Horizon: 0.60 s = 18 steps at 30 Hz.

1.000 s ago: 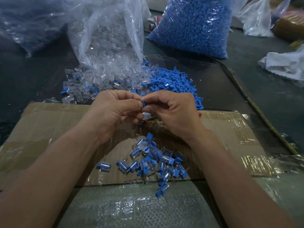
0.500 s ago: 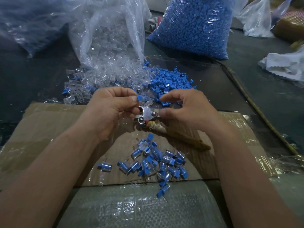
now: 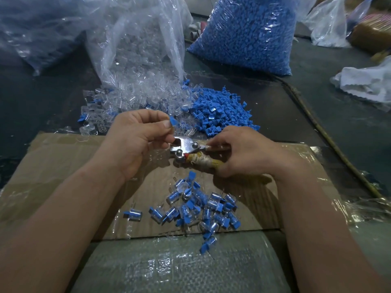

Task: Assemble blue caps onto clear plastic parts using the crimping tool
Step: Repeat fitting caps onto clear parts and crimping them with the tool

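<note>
My left hand pinches a small part with a blue cap between thumb and fingers, just above the metal head of the crimping tool. My right hand grips the tool's cloth-wrapped handles, and the tool lies low over the cardboard sheet. Loose blue caps are heaped behind the hands, with loose clear plastic parts spilling from a clear bag to their left. A pile of assembled pieces, clear with blue caps, lies on the cardboard in front of the hands.
A large bag of blue caps stands at the back, with a big clear bag of clear parts to its left. White crumpled plastic lies at the right. A thin stick runs diagonally along the right side.
My hands came apart. The right hand dropped and took hold of the crimping tool's handles, and the tool swung level. The left hand kept the capped part and brought it over the tool's head.
</note>
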Motion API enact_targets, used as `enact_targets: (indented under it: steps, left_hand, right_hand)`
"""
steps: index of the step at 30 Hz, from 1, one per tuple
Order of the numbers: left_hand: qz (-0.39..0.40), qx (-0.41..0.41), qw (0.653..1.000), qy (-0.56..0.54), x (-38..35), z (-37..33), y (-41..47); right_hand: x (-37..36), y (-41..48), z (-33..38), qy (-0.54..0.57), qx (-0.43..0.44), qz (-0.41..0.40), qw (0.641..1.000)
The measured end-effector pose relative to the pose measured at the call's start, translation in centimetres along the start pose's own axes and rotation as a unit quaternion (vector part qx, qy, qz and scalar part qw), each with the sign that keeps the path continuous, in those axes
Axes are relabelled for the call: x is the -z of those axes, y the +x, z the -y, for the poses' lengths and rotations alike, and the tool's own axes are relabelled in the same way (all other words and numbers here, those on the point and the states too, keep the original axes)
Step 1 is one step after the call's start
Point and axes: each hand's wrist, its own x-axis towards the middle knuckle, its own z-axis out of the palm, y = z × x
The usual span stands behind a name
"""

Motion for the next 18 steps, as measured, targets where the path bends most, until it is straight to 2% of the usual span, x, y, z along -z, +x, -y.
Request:
enact_targets:
  steps: [8,18]
  left_hand:
    - [-0.008,-0.017,1.000,-0.012,0.08,0.18,0.23]
    - [-0.031,-0.060,0.997,-0.031,0.21,0.47,0.45]
  right_hand:
    - [-0.86,0.83,-0.08,-0.083,-0.010,-0.067,0.994]
    - [-0.47,0.41,-0.09,0.059,-0.020,-0.178,0.982]
